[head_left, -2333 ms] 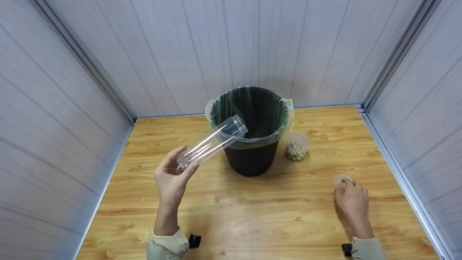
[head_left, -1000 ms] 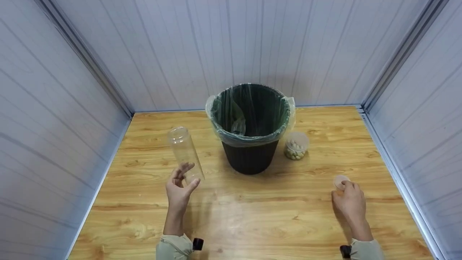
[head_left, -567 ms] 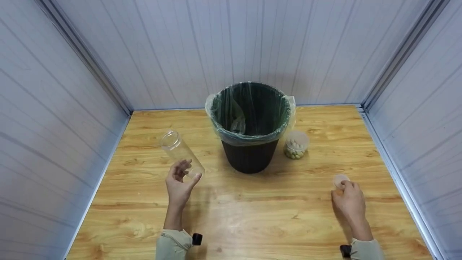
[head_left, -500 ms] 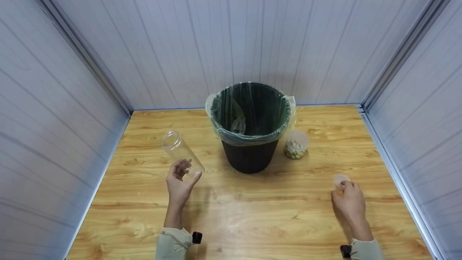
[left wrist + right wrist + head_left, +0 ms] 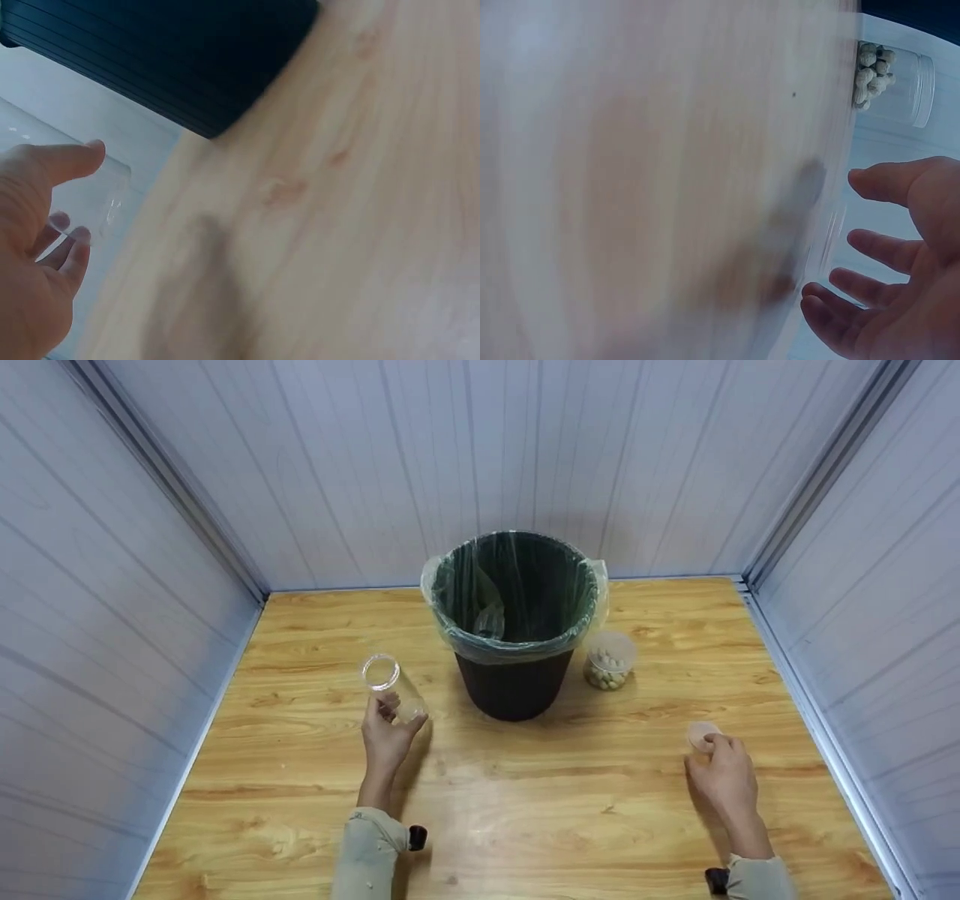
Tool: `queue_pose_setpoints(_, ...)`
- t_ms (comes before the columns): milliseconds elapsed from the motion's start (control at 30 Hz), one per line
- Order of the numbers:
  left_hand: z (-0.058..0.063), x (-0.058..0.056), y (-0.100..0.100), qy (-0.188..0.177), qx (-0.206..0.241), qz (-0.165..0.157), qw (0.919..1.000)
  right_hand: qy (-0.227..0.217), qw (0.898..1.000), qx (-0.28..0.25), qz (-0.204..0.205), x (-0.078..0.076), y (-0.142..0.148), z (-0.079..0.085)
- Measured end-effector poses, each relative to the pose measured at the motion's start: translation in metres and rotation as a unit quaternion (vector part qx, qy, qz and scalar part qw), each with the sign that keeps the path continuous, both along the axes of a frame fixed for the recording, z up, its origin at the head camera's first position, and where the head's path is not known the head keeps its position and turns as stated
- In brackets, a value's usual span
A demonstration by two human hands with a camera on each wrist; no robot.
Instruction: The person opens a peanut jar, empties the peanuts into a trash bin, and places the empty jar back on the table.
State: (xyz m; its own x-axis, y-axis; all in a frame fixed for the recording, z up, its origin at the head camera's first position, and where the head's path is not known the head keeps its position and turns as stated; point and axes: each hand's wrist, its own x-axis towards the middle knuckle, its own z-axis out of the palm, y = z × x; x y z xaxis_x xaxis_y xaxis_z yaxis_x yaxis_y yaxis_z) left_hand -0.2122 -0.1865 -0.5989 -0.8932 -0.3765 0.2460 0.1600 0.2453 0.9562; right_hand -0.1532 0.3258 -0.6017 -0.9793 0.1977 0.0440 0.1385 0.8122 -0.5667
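My left hand holds a clear, open-mouthed plastic jar near its lower end, left of the bin. In the left wrist view, thumb and fingers curl round the jar, whose top lies outside the picture. Its rim faces up in the head view, and the jar looks nearly upright. At the right, my right hand rests by a round translucent lid on the table, fingertips at its edge. In the right wrist view the fingers are spread and loosely bent, with no grip on the lid visible.
A black bin lined with a clear bag stands at the table's middle back. Right beside it is a small clear tub partly filled with pale nut-like pieces. Ribbed light walls enclose the wooden table on three sides.
The left hand has taken the jar from beside the bin's mouth leftward and down toward the table, turning it from slanted to nearly upright. The right hand has stayed by the lid.
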Motion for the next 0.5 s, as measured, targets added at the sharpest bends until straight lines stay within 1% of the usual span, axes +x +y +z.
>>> queue_pose_setpoints(33,-0.006,-0.002,0.0,-0.002,-0.003,0.003,1.0,0.002,1.0,-0.001,-0.002,0.001,0.0,0.0)
queue_pose_setpoints(133,-0.014,-0.004,0.002,-0.014,-0.013,0.001,0.9998,0.006,1.0,-0.001,-0.007,0.002,0.003,-0.001)
queue_pose_setpoints(333,-0.023,-0.004,0.005,-0.048,-0.045,-0.013,0.9977,0.006,1.0,-0.002,-0.006,0.003,0.005,-0.002)
queue_pose_setpoints(433,-0.028,-0.006,0.006,-0.056,-0.058,-0.021,0.9965,0.011,1.0,-0.004,-0.005,0.004,0.005,-0.002)
queue_pose_setpoints(500,-0.031,-0.008,0.007,-0.055,-0.066,-0.026,0.996,0.012,1.0,-0.005,-0.006,0.004,0.005,-0.002)
